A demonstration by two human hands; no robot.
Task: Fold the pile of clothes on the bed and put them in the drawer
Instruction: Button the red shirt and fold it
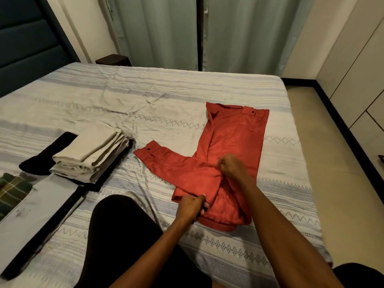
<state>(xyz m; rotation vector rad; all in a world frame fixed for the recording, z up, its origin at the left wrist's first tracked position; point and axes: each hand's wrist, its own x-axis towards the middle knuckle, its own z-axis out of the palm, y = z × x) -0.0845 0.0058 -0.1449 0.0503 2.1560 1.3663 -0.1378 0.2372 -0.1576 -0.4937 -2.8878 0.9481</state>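
Note:
A red jacket (234, 142) lies flat on the striped bed sheet (145, 100), right of centre. One sleeve with a black button cuff stretches out to the left, the other cuff lies at the far end. My left hand (192, 205) grips the jacket's near left edge, fingers curled round the fabric. My right hand (232, 166) pinches the cloth where the left sleeve meets the body. A stack of folded beige clothes (91, 154) rests on a black garment (49, 154) to the left.
A plaid green cloth (12, 188) and a grey-and-black garment (41, 215) lie at the near left. My knee in black fabric (122, 231) rests on the bed. Curtains hang beyond the bed; cupboard doors (357, 80) line the right wall across a floor strip.

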